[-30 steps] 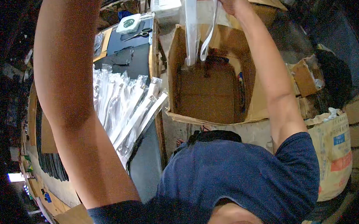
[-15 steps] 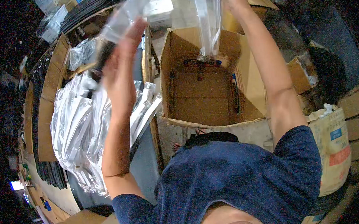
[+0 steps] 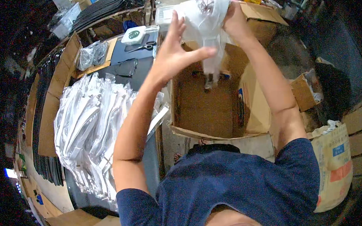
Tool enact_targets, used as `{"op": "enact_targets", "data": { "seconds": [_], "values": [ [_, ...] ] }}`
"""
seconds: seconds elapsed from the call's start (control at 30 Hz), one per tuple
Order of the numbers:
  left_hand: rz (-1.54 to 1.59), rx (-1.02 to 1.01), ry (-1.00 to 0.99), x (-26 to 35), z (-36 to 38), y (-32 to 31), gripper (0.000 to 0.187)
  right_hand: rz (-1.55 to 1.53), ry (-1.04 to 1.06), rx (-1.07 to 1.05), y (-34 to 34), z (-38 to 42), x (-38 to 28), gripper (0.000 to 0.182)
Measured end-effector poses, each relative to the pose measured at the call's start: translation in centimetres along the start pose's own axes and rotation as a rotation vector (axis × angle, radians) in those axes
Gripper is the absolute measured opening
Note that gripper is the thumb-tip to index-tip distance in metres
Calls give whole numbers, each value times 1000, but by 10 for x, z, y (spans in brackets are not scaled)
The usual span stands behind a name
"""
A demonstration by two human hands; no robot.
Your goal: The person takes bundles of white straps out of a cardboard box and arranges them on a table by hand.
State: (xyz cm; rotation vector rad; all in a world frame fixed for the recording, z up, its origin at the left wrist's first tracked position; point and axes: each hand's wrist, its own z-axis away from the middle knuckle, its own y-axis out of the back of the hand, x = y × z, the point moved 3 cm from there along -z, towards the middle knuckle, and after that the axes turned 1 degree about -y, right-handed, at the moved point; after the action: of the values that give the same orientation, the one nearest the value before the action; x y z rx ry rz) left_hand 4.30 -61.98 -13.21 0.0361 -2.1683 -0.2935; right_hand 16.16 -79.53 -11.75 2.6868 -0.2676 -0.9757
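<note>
My right hand (image 3: 235, 21) is closed on a bundle of clear plastic bags (image 3: 209, 27), which hangs over the open cardboard box (image 3: 201, 108). Just left of that bundle, my left hand (image 3: 178, 52) is spread, thumb and fingers apart, with nothing held in it. A large pile of white strips in clear plastic (image 3: 89, 129) lies on the dark table (image 3: 145, 171) to the left.
Scissors (image 3: 141, 47) and a white package with a round green mark (image 3: 133, 35) lie at the table's far end. Crumpled plastic (image 3: 93, 55) sits left of them. A printed sack (image 3: 333, 167) stands at the right, near a small carton (image 3: 305, 91).
My left hand has moved right from over the table toward the bundle and is now spread. The plastic it was at is now gathered with the bundle at my right hand.
</note>
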Motion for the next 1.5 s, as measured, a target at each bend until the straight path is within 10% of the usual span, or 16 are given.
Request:
{"op": "enact_targets", "data": {
  "seconds": [0.2, 0.3, 0.57, 0.8, 1.5],
  "values": [
    [244, -34, 9, -22, -9, -30, 116, -377, -83, -111, -3, 21, -59, 19],
    [239, -243, 273, -18, 1, -32, 64, -586, -132, -109, -3, 23, -63, 15],
    [676, -181, 436, -30, 9, -44, 24, -502, -294, -244, -4, 15, -28, 30],
    [634, 45, 495, -37, 16, -17, 26, -939, -552, -758, -17, 78, 5, 49],
    [617, 102, 701, -47, 88, 11, 59, -861, -1272, -717, -41, 214, 23, 33]
  ]
}}
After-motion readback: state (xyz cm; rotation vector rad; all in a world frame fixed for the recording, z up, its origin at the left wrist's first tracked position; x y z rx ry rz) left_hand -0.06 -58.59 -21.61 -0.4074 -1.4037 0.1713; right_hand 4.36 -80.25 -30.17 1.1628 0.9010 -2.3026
